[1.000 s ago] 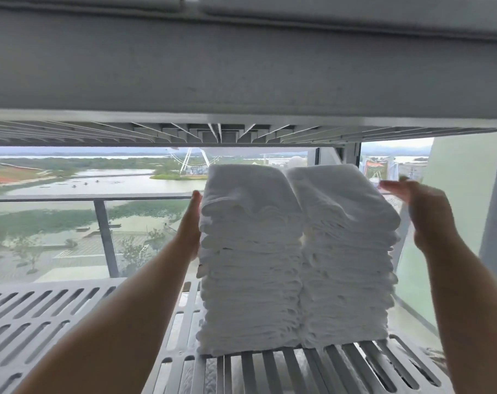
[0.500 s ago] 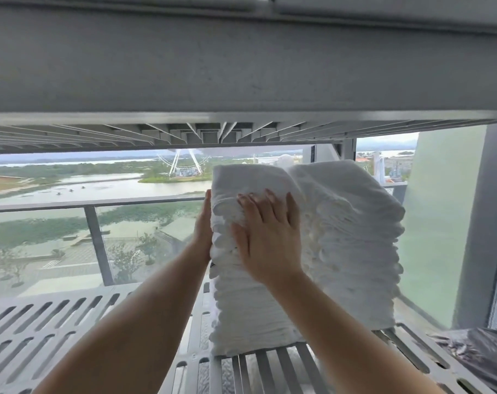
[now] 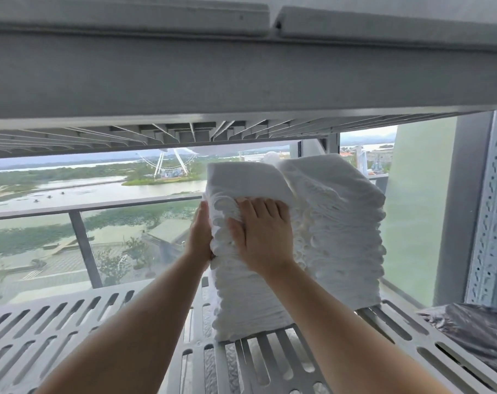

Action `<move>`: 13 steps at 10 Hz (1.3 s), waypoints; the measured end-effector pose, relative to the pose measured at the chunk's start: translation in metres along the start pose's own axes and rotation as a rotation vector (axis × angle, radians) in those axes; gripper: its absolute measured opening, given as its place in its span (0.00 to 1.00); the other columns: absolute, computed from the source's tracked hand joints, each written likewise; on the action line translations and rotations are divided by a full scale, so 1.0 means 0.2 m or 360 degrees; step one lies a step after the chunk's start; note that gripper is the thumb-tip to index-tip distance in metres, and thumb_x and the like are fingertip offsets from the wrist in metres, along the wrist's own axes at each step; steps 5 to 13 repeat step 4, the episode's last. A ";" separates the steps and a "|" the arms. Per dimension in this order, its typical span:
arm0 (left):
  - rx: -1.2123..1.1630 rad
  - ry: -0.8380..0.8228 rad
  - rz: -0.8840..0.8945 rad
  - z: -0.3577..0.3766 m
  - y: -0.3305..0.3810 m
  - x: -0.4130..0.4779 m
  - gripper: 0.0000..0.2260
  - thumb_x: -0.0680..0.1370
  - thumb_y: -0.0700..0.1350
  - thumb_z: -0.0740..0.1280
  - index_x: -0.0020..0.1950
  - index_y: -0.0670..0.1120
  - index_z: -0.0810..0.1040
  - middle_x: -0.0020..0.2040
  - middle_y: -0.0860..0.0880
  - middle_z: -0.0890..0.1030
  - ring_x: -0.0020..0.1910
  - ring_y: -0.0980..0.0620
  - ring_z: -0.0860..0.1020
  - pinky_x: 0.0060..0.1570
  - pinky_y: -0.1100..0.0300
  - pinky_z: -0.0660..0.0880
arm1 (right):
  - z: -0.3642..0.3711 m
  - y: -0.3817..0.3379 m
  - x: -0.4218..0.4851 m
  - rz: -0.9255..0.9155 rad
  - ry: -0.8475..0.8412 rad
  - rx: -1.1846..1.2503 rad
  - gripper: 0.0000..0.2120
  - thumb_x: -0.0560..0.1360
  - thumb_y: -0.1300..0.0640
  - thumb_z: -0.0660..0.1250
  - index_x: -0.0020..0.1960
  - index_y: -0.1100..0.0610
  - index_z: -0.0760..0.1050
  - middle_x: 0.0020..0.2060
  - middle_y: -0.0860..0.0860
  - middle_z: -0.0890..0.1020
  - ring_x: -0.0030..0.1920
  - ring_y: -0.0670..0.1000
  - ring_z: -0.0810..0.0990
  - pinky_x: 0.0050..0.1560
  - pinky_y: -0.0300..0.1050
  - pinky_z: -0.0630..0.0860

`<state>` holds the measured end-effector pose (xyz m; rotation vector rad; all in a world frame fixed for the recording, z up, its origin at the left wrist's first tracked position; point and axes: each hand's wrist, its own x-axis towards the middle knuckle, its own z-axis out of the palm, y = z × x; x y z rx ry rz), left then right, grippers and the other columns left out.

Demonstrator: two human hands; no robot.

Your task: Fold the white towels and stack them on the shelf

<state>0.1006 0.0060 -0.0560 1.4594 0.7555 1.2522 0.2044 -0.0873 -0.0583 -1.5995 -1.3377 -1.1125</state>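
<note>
I see a slotted grey shelf before a window. My left grip lies flat, fingers straight, against the left side of the left towel stack, holding nothing. My right grip presses palm-flat on that stack's front, fingers straight, also holding nothing. The right stack stands touching the first, both upright on the shelf. A dark bag lies far right.

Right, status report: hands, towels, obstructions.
Left hand flat against the side of the left stack of folded white towels, right hand flat on its front. Right stack beside it, both on slotted grey metal shelf. Crumpled dark plastic bag at right, apart.
</note>
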 end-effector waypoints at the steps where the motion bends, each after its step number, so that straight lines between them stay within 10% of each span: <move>1: 0.0160 0.0023 0.0075 -0.07 -0.11 -0.01 0.30 0.83 0.63 0.50 0.70 0.43 0.74 0.66 0.39 0.78 0.64 0.39 0.76 0.42 0.61 0.75 | -0.01 0.00 -0.02 -0.0022 -0.0110 0.0020 0.22 0.82 0.43 0.51 0.65 0.54 0.74 0.58 0.51 0.80 0.59 0.56 0.75 0.68 0.56 0.65; 2: 0.0430 0.0063 0.0209 -0.12 -0.20 -0.06 0.29 0.82 0.62 0.48 0.70 0.46 0.75 0.65 0.43 0.79 0.65 0.42 0.76 0.64 0.45 0.72 | -0.03 0.01 -0.06 -0.0041 -0.0184 0.0018 0.23 0.83 0.42 0.49 0.69 0.52 0.70 0.63 0.49 0.77 0.65 0.55 0.73 0.73 0.58 0.60; 4: 0.1127 -0.0046 0.0352 -0.22 -0.19 -0.27 0.24 0.80 0.60 0.46 0.64 0.52 0.75 0.53 0.47 0.83 0.52 0.44 0.80 0.54 0.48 0.77 | -0.14 0.01 -0.12 -0.0012 -0.0359 -0.0006 0.31 0.82 0.41 0.51 0.81 0.53 0.52 0.79 0.57 0.60 0.80 0.58 0.53 0.79 0.59 0.49; 13: 0.1127 -0.0046 0.0352 -0.22 -0.19 -0.27 0.24 0.80 0.60 0.46 0.64 0.52 0.75 0.53 0.47 0.83 0.52 0.44 0.80 0.54 0.48 0.77 | -0.14 0.01 -0.12 -0.0012 -0.0359 -0.0006 0.31 0.82 0.41 0.51 0.81 0.53 0.52 0.79 0.57 0.60 0.80 0.58 0.53 0.79 0.59 0.49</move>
